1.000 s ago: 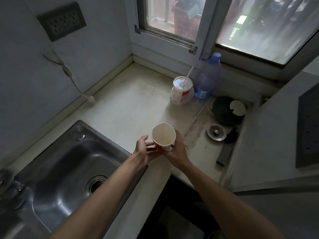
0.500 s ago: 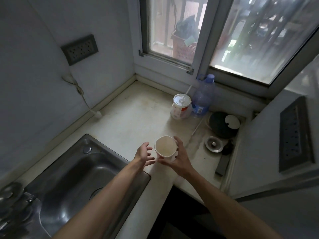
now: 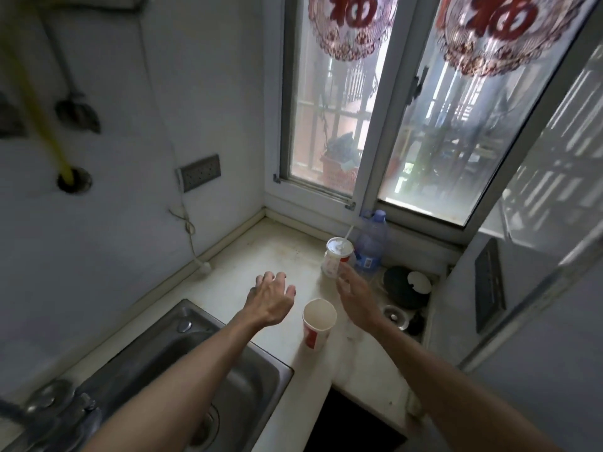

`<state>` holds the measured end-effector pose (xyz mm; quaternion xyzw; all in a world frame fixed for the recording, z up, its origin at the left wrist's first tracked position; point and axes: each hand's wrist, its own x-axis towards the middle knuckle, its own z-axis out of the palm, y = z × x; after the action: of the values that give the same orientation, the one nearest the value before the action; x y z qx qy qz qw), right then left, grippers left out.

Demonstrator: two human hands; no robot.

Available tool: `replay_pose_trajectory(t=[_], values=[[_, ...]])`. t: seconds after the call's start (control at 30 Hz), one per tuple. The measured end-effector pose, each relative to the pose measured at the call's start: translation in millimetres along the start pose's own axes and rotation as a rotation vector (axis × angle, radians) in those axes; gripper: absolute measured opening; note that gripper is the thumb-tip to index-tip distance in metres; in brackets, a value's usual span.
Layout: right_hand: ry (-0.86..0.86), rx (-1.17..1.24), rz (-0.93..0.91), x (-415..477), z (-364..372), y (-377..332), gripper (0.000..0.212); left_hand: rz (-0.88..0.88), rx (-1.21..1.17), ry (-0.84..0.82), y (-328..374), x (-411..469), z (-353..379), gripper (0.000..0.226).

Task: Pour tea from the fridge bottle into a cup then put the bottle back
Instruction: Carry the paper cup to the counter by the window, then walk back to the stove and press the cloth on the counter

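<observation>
Head cam. Cup [image 3: 319, 316]: upright on counter [image 3: 248, 265], btwn hands, untouched. L hand [image 3: 270, 300]: cup's 10 o'clock, fingers spread, holding nothing. R hand [image 3: 355, 295]: 2 o'clock, fingers loose, empty. Sink [image 3: 195, 353]: 8 o'clock. Lidded cup [image 3: 337, 256], blue-cap bottle [image 3: 370, 246]: 12–1 o'clock.

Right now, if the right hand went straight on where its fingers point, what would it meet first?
Probably the lidded cup with a straw: the right hand points at its base and seems close to it, though depth is unclear. The blue bottle stands just behind it.
</observation>
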<state>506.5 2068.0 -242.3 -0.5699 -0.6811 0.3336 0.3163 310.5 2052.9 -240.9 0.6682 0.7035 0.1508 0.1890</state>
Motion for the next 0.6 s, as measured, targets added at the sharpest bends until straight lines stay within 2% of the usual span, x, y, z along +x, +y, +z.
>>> replay_pose_trajectory(t=[0.1, 0.2, 0.33, 0.6], values=[[-0.013, -0.177, -0.031, 1.9, -0.2, -27.1, 0.061, -0.006, 0.132, 0.029, -0.8, -14.5, -32.0, 0.048], [-0.034, -0.416, -0.093, -4.2, 3.7, -58.8, 0.053, -0.059, 0.218, 0.026, -8.3, -26.7, -56.2, 0.048], [-0.123, -0.619, -0.152, -2.3, 15.2, -90.3, 0.060, -0.149, 0.215, 0.028, -17.1, -41.8, -83.9, 0.049], [-0.242, -0.578, -0.262, 2.5, 53.4, -124.6, 0.054, -0.316, 0.275, 0.157, -48.1, -82.3, -123.7, 0.050]])
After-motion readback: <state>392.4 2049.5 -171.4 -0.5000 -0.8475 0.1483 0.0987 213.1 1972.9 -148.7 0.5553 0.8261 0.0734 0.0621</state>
